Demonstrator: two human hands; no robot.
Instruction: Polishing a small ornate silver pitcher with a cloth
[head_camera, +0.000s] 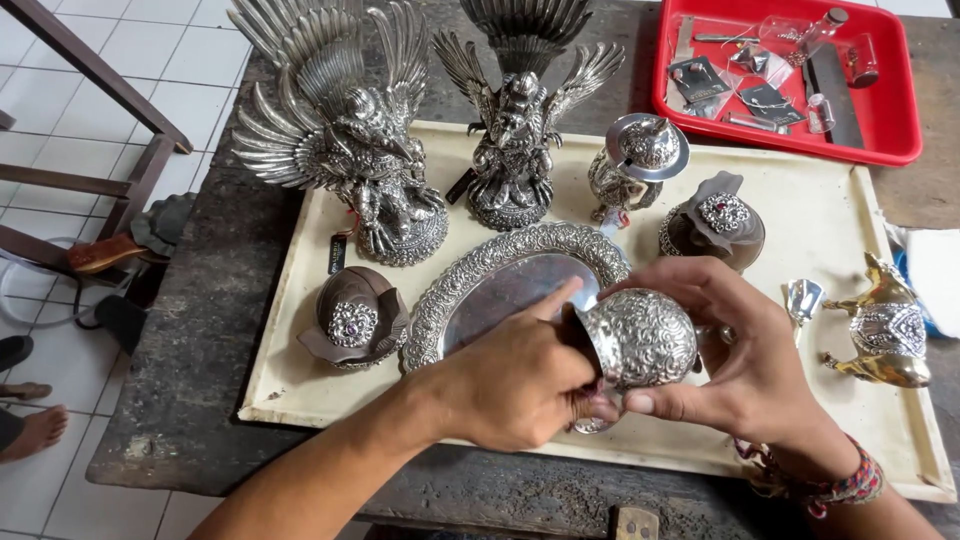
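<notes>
Silver, densely embossed with scrollwork, covers the small round pot (640, 338) we hold tilted above the near edge of the cream tray (300, 390). Our right hand (745, 365) cups its bulging body, fingers curled around it and thumb beneath; our left hand (520, 380) is closed on the rim end, forefinger stretched out straight. Just behind lies an oval silver dish (510, 285) with a smooth centre and chased border. Two winged silver figures (350, 130) with ribbed feathers stand further back, beside a lidded silver jar (640, 160). Dark shell-shaped boxes (352, 318) with silver rosettes sit left and right. A gold-and-silver camel figure (885, 325) rests at the right.
</notes>
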